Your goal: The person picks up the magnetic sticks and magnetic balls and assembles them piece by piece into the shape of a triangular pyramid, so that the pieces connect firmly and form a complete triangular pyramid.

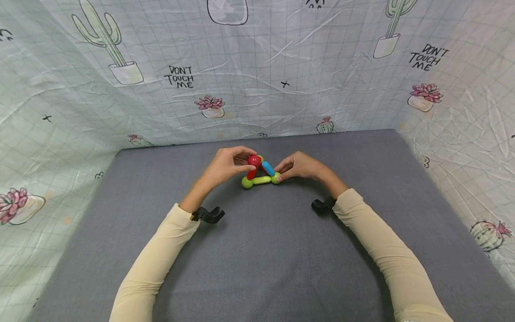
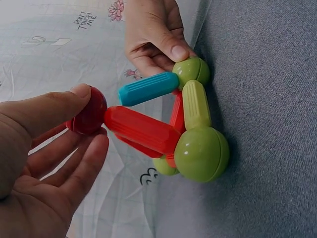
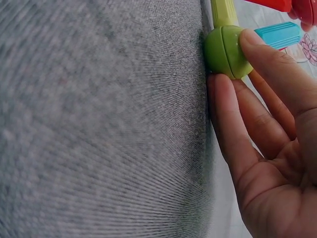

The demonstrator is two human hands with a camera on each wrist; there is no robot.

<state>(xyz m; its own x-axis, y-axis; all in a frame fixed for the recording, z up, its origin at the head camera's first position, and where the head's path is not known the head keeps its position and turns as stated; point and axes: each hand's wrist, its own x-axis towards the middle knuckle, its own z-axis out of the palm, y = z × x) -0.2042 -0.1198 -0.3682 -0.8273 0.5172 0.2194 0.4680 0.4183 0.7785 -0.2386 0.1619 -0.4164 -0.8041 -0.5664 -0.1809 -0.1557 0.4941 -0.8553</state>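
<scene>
My left hand (image 1: 232, 162) pinches a red ball (image 2: 90, 111) between thumb and fingers, raised above the table. From that ball a red rod (image 2: 143, 130) slopes down to a green ball (image 2: 202, 154) at the near left corner of a building-toy frame. A yellow-green rod (image 1: 262, 180) runs from there to another green ball (image 3: 227, 51), which the thumb and fingers of my right hand (image 1: 299, 166) grip low at the table. Out of this ball a blue rod (image 2: 148, 89) leans upward, its upper end apart from the red ball. Behind, a third green ball (image 2: 166, 166) is partly hidden by red rods.
A grey cloth-covered table (image 1: 257, 259) lies under the frame. Behind and at the sides hangs a pale curtain (image 1: 257, 67) printed with cacti. Black wrist straps (image 1: 209, 215) sit on both wrists.
</scene>
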